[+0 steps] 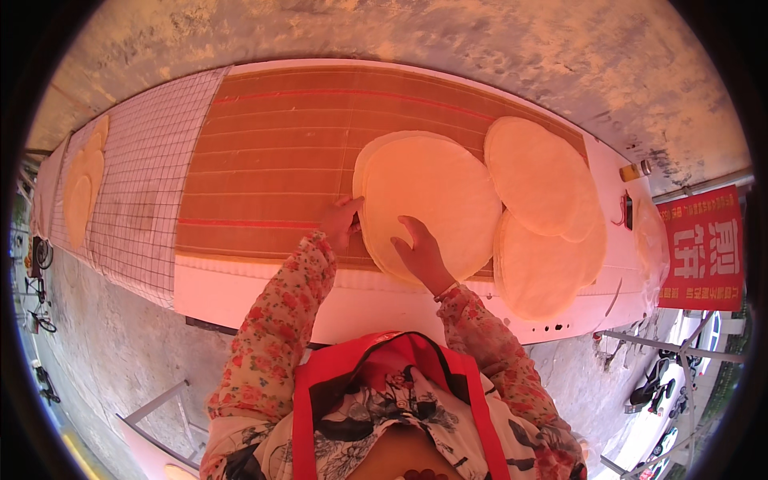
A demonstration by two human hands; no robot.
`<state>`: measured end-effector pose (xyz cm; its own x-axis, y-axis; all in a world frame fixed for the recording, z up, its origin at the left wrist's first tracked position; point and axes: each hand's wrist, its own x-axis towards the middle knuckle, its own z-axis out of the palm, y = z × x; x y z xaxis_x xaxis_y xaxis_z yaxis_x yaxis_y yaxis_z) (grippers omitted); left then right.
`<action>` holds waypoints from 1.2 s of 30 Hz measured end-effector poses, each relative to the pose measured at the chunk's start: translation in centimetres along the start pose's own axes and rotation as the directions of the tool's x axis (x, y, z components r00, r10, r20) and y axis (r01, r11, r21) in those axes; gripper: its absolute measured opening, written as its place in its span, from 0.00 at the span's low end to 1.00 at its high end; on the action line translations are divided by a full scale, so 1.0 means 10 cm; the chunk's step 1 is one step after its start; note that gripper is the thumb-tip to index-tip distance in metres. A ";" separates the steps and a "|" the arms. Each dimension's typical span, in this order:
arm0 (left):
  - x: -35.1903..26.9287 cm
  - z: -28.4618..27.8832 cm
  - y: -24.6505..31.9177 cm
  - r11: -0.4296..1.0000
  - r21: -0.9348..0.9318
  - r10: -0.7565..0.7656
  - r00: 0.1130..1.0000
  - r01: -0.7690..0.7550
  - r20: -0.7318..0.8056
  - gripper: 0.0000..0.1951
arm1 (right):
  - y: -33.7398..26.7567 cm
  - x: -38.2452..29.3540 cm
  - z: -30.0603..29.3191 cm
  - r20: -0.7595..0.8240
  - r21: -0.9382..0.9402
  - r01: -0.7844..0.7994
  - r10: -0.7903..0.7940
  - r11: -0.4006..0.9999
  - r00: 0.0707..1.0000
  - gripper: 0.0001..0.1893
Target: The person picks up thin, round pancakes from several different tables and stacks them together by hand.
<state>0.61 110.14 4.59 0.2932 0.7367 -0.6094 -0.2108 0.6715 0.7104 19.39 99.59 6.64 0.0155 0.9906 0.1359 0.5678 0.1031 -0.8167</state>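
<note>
A stack of large, thin round flatbreads lies before me on a brown sheet with pale lines. At the stack's left edge is my left hand, its fingertips against the rim; whether they pinch a sheet is not clear. My right hand is over the near part of the same stack, thumb and fingers apart and nothing in them. Just right of it, two more piles overlap: an upper flatbread pile and a lower flatbread pile.
Checked cloth covers the table's left end, with folded flatbreads on it. At the right end are a small jar, a dark phone-like object and clear plastic. A red sign with writing hangs beyond. A wall runs behind.
</note>
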 end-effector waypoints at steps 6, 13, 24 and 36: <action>-0.09 0.00 0.02 0.983 -0.184 0.010 0.986 0.021 0.165 0.09 | -0.29 0.44 0.39 -0.110 0.000 -0.185 0.183 0.983 0.977 0.22; -0.31 0.05 0.04 0.986 -0.065 0.154 0.987 -0.152 0.035 0.10 | -0.37 0.60 0.29 -0.265 -0.086 -0.290 0.259 0.953 0.929 0.10; -0.36 -0.30 -0.02 0.728 0.526 0.552 0.831 -0.440 -0.067 0.13 | -0.57 0.76 0.32 -0.396 0.033 -0.204 0.200 0.978 0.896 0.10; -0.42 -0.99 0.14 0.972 -0.146 0.167 0.978 -0.184 -0.121 0.14 | -1.92 1.11 -1.93 -0.281 -0.039 -0.092 0.078 0.995 0.957 0.08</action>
<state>-10.12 108.73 4.67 0.1388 0.8429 -0.5199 -0.3951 0.5285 0.7514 24.58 106.87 34.68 0.2899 0.9304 0.2241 0.5954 0.0080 -0.8034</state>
